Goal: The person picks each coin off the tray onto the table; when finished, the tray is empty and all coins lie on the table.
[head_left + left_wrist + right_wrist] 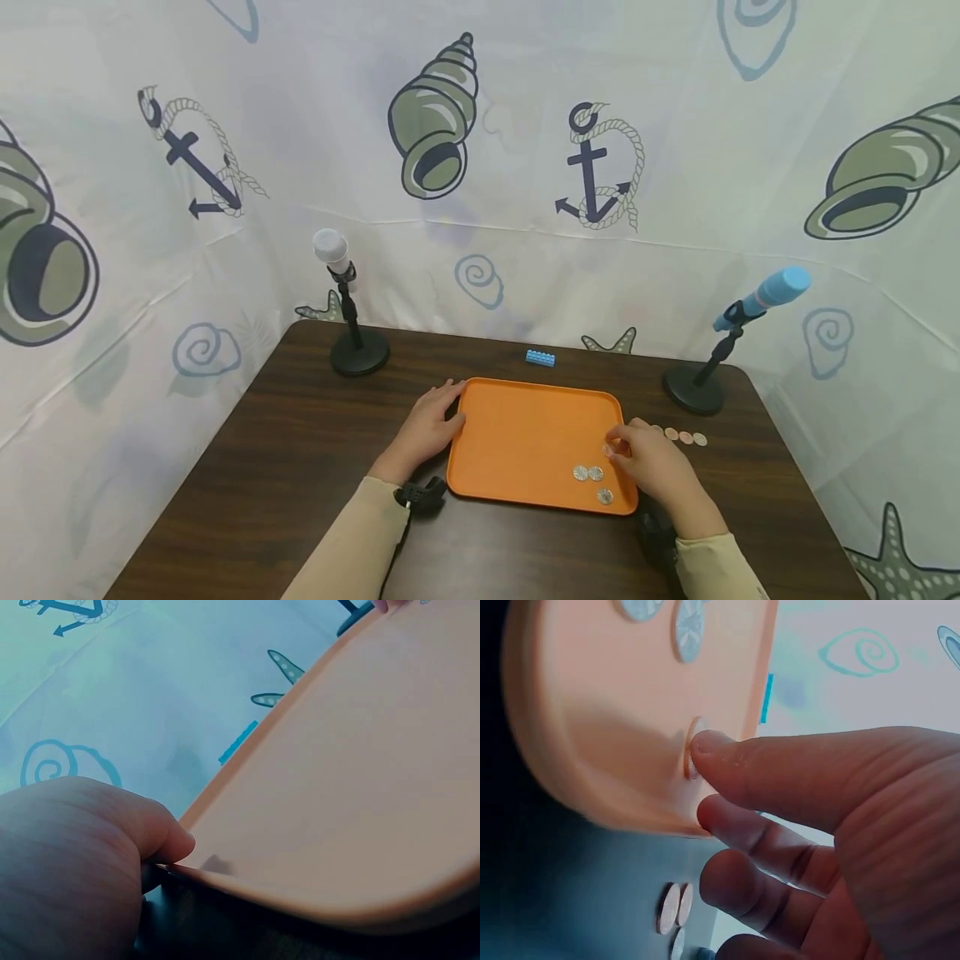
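Note:
An orange tray [536, 442] lies on the dark table between my hands. My left hand [429, 427] rests against its left side near the far corner, fingers extended and thumb [169, 834] at the rim. Over the tray's right part, my right hand [651, 463] pinches a coin [693, 754]. The thumb [735, 761] covers part of that coin and hides the index finger, while the other fingers stay loosely bent. Three silver coins lie inside the tray: a pair [588, 473] side by side and one [604, 496] closer to the front edge.
Several coins [686, 437] form a row on the table just right of the tray. Behind it sits a blue toy brick [540, 358]. Two black stands hold a white microphone [332, 248] at far left and a blue one [776, 290] at far right. Patterned cloth hangs behind.

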`<action>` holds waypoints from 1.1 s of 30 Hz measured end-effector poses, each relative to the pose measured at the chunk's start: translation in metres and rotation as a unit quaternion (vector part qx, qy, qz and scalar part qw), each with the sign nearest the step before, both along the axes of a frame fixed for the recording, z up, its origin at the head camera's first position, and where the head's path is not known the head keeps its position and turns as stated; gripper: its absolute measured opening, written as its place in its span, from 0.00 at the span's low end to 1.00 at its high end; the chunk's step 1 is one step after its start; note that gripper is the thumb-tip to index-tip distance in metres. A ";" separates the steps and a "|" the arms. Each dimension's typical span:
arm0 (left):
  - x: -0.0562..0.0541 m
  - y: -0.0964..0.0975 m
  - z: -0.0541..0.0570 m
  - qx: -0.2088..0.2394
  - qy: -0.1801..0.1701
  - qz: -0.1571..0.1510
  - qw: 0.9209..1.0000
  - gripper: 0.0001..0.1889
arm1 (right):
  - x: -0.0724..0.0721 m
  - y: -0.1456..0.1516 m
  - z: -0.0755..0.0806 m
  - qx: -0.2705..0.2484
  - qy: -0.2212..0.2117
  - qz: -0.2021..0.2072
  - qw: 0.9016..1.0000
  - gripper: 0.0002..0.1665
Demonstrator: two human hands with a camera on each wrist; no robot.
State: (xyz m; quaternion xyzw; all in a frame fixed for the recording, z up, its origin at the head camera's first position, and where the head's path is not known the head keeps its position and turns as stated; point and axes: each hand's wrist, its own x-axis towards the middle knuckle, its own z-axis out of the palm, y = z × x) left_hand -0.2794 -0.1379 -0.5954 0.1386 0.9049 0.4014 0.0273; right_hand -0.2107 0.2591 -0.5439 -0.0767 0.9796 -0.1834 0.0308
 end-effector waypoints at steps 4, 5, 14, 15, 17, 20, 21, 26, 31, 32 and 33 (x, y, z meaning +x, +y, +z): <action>-0.001 0.000 -0.002 -0.002 0.002 -0.002 1.000 0.33 | 0.000 0.000 -0.003 -0.005 -0.007 0.003 1.000 0.13; -0.001 -0.001 -0.001 -0.003 0.004 -0.003 1.000 0.33 | 0.000 -0.001 -0.003 -0.006 -0.009 0.003 1.000 0.12; 0.000 0.000 -0.001 -0.007 0.004 0.001 1.000 0.33 | 0.000 -0.003 -0.001 -0.025 -0.046 0.006 0.999 0.07; 0.000 0.000 -0.001 -0.008 0.003 0.002 1.000 0.33 | 0.000 -0.003 -0.001 -0.035 -0.054 0.008 0.998 0.07; 0.000 0.000 -0.001 -0.006 0.004 0.002 1.000 0.33 | 0.000 -0.003 0.000 -0.053 -0.070 0.007 0.996 0.08; 0.001 0.000 0.000 -0.006 0.003 0.002 1.000 0.33 | 0.000 -0.004 0.001 -0.069 -0.078 0.011 0.995 0.11; 0.001 0.000 0.000 -0.006 0.003 0.002 1.000 0.33 | 0.001 -0.004 0.001 -0.070 -0.077 0.013 0.994 0.11; 0.001 -0.001 -0.001 -0.006 0.002 0.003 1.000 0.33 | 0.004 -0.007 0.002 -0.095 -0.077 0.021 0.992 0.14; 0.001 -0.002 0.000 -0.001 0.005 0.001 1.000 0.33 | 0.014 -0.006 -0.001 -0.128 -0.024 0.029 0.991 0.12; 0.001 -0.002 0.000 -0.002 0.007 -0.001 1.000 0.33 | 0.017 -0.004 -0.002 -0.134 -0.004 0.028 0.991 0.12; 0.001 -0.002 0.001 -0.002 0.008 -0.003 1.000 0.33 | 0.020 -0.003 -0.004 -0.141 0.019 0.023 0.990 0.13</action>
